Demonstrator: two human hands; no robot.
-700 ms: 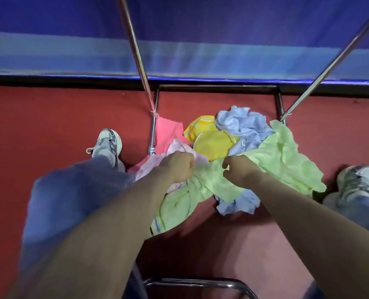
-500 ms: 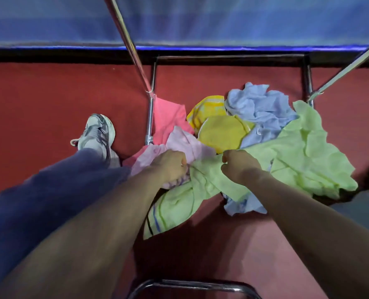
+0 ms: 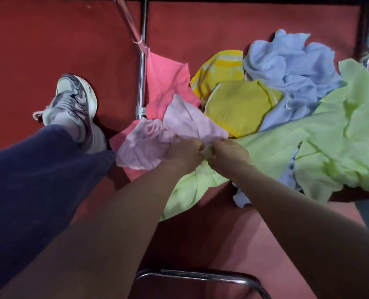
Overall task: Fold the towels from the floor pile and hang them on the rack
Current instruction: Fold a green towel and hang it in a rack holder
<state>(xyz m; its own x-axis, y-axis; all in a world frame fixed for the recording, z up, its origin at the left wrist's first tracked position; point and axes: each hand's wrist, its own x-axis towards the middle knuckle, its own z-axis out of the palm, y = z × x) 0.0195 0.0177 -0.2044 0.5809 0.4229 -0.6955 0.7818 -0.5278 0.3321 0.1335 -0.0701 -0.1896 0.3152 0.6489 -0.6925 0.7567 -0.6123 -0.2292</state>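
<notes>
A pile of towels lies on the red floor: a light green towel, a pale pink one, a coral pink one, two yellow ones and a light blue one. My left hand and my right hand sit close together, both gripping the edge of the green towel where it meets the pale pink one. The green towel spreads to the right and hangs below my hands. The chrome rack's tubes stand at the pile's left and far right.
My left shoe and dark trouser leg are on the floor at the left. A curved chrome bar of the rack crosses near the bottom. Another rack upright stands at the top right.
The view has dropped closer to the pile. My hands have come together until they nearly touch, still holding the green towel's edge.
</notes>
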